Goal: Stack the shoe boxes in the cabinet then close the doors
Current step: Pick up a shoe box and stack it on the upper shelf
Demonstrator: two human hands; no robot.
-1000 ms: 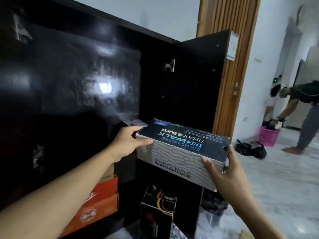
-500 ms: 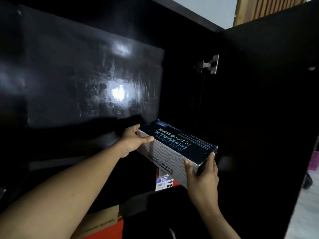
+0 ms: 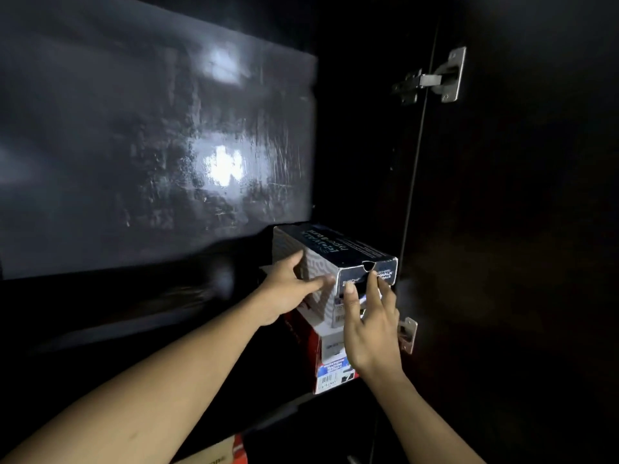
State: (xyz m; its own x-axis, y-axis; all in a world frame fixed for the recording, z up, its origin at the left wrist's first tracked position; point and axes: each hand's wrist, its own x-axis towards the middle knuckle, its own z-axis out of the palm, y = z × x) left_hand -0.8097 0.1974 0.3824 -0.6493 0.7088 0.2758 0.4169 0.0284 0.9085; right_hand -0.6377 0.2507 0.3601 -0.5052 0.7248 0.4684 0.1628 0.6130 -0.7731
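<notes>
A grey patterned shoe box with a dark blue lid (image 3: 338, 246) rests on a red and white shoe box (image 3: 330, 363) on a shelf at the right end of the dark cabinet (image 3: 134, 145). My left hand (image 3: 288, 293) lies flat against the top box's left side, fingers apart. My right hand (image 3: 371, 329) has its spread fingertips on the box's near end. Neither hand wraps around the box. The back of both boxes is lost in shadow.
The open right cabinet door (image 3: 519, 229) stands close beside the boxes, with a metal hinge (image 3: 432, 78) above and another hinge (image 3: 407, 333) by my right hand. An orange and tan box (image 3: 217, 453) shows below the shelf. The shelf stretches left in darkness.
The box has gone from being carried in both hands to resting on the red and white box inside the cabinet. My grip has opened into flat contact. The view has moved closer in.
</notes>
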